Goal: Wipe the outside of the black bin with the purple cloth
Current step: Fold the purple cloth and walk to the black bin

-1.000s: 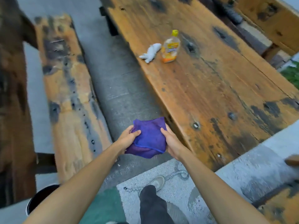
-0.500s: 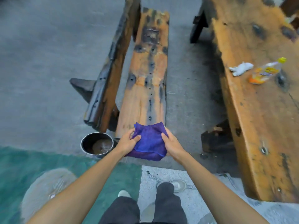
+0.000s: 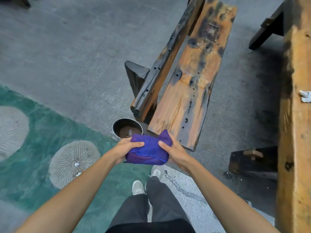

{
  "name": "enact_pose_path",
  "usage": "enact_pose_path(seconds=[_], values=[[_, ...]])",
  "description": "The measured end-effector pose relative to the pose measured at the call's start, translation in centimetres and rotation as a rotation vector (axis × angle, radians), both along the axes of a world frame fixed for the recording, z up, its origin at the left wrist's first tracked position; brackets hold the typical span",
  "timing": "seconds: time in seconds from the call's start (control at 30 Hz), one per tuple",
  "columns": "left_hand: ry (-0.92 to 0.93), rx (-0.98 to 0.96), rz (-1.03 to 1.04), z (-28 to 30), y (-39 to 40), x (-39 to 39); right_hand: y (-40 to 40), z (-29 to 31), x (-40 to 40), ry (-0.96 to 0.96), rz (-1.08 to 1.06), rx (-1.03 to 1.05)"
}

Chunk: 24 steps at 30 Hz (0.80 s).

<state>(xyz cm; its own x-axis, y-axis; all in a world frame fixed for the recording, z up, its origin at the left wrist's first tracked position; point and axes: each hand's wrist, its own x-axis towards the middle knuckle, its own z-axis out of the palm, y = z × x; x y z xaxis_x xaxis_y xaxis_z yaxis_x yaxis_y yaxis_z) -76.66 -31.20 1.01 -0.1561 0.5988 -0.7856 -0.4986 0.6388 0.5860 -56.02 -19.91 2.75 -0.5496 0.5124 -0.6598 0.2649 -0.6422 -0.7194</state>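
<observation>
Compared with half a second ago, the view has swung further left and down: the black bin (image 3: 127, 130) now sits near the middle, just beyond the hands, where earlier it lay off to the left, and the orange bottle has slipped out of sight. Only a sliver of the white rag (image 3: 305, 96) shows at the right edge, on the wooden table surface (image 3: 297, 115).

Both hands grasp the folded purple cloth (image 3: 148, 150) as before: the left hand (image 3: 125, 148) grips its left end with the thumb on top, and the right hand (image 3: 174, 151) grips its right end the same way. The cloth is held in the air, overlapping the near rim of the bin in the view; whether it touches the bin cannot be told.

The bin stands on the grey paved floor (image 3: 67, 47), just beside the near-left corner of the wooden bench (image 3: 190, 88); brown matter shows inside it. Its left and far sides face open paving, and the green patterned ground (image 3: 42, 132) spreads on the near-left. The person's shoes (image 3: 138, 187) stand near the bin, below the hands.
</observation>
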Motion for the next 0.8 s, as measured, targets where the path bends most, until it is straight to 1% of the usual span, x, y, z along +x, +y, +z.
enact_pose_path(seconds=[0.07, 0.13, 0.27, 0.37, 0.43, 0.53, 0.63, 0.73, 0.8], values=[[-0.064, -0.045, 0.012, 0.3, -0.3, -1.1, 0.8, 0.2, -0.8, -0.014, 0.047, -0.179], [-0.056, -0.063, 0.030, 0.9, -0.4, -1.9, 1.9, 0.6, -1.5, -0.036, 0.124, -0.282], [-0.084, -0.026, 0.044, 2.0, 0.9, -3.0, 4.5, 0.9, -2.8, -0.099, 0.131, -0.453], [-0.123, -0.019, 0.002, 2.4, 2.6, -3.4, 6.1, 0.9, -3.5, -0.103, 0.146, -0.513], [-0.135, -0.031, -0.061, 2.1, 3.4, -3.8, 7.0, 0.8, -3.8, -0.127, 0.191, -0.469], [-0.150, -0.045, -0.167, 1.7, 3.6, -4.8, 8.1, 0.9, -3.9, -0.113, 0.270, -0.382], [-0.178, 0.002, -0.227, 1.9, 3.6, -5.9, 9.1, 1.7, -4.0, -0.031, 0.227, -0.372], [-0.127, 0.152, -0.072, 2.6, 4.3, -7.6, 9.5, 3.3, -5.4, 0.003, 0.163, -0.237], [-0.059, 0.226, 0.016, 3.6, 4.9, -9.2, 9.5, 4.7, -6.5, 0.011, 0.160, -0.029]])
